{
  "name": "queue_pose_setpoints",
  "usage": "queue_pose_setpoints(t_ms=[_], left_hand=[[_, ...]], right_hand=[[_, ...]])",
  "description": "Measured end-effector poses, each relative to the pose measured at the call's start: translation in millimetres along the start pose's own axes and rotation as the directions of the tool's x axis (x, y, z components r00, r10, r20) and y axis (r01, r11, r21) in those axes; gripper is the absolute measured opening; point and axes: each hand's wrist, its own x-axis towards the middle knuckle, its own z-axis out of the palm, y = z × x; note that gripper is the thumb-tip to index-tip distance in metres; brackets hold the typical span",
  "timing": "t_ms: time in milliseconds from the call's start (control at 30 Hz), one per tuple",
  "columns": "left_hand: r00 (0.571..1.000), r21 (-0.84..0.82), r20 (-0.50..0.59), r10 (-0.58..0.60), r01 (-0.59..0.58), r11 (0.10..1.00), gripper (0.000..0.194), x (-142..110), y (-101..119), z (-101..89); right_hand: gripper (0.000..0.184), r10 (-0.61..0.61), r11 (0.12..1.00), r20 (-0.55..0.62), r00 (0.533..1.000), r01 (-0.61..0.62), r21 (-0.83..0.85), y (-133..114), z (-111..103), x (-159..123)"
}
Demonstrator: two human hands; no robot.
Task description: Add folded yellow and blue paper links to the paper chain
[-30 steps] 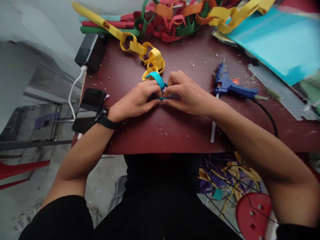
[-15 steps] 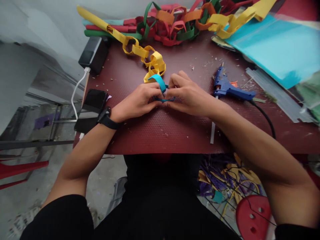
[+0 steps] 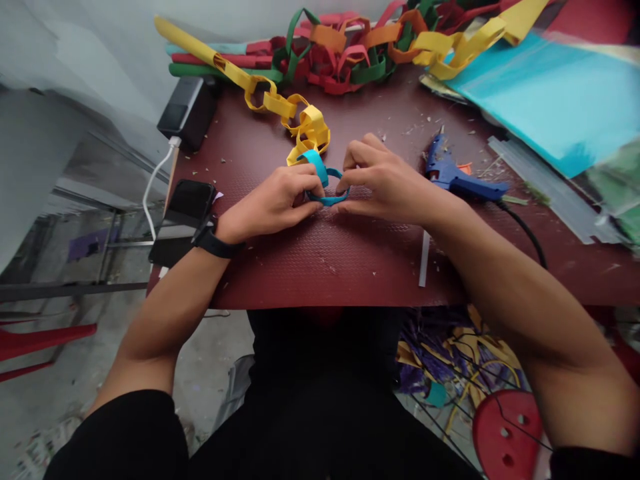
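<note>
A yellow paper chain [image 3: 280, 105] runs down to the middle of the table and ends in a blue paper link [image 3: 317, 165]. A second blue paper ring [image 3: 330, 200] passes through that link and stands as a rounded loop between my hands. My left hand [image 3: 287, 200] is closed, with thumb and fingers pinching the left side of the blue ring. At the ring's right side is my right hand [image 3: 383, 180], index finger and thumb around the strip, the other fingers curled. The exact contact of the right fingertips is partly hidden.
A blue glue gun [image 3: 457, 173] lies right of my right hand, with a glue stick [image 3: 425, 259] near it. A phone [image 3: 187, 207] and a black power bank [image 3: 185, 110] are on the left. Coloured paper chains [image 3: 345, 53] and blue sheets [image 3: 540, 93] lie at the back.
My right hand has shifted slightly right and up. The blue ring between my hands now shows as a wider, rounder loop. My left hand has barely moved.
</note>
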Motion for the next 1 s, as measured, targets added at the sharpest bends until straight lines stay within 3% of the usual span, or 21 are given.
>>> queue_pose_setpoints(t_ms=[167, 433, 567, 767, 1000], left_hand=[[1.000, 0.013, 0.004, -0.011, 0.011, 1.000, 0.001, 0.5, 1.1, 3.5], [0.998, 0.071, 0.053, -0.018, 0.014, 0.997, 0.015, -2.4, -5.2, 1.6], [0.998, 0.068, 0.055, -0.030, 0.026, 0.997, 0.003, -2.6, -4.0, 0.0], [1.000, 0.048, 0.023, -0.003, 0.002, 0.999, 0.012, -2.3, -6.6, 2.2], [1.000, 0.044, -0.006, -0.029, 0.029, 0.999, 0.009, -2.0, -7.0, -1.2]], right_hand=[[0.033, -0.013, 1.000, 0.021, 1.000, 0.013, 0.023, -0.9, -0.2, 2.4], [0.037, -0.032, 0.999, 0.056, 0.998, 0.031, 0.018, 7.6, 1.4, 2.8], [0.035, -0.043, 0.998, 0.083, 0.996, 0.039, 0.050, 8.0, 1.2, 4.3], [0.035, -0.026, 0.999, 0.070, 0.997, 0.023, 0.045, 7.9, 0.7, 6.0], [0.032, -0.039, 0.997, 0.091, 0.995, 0.033, 0.068, 9.4, -4.5, 5.2]])
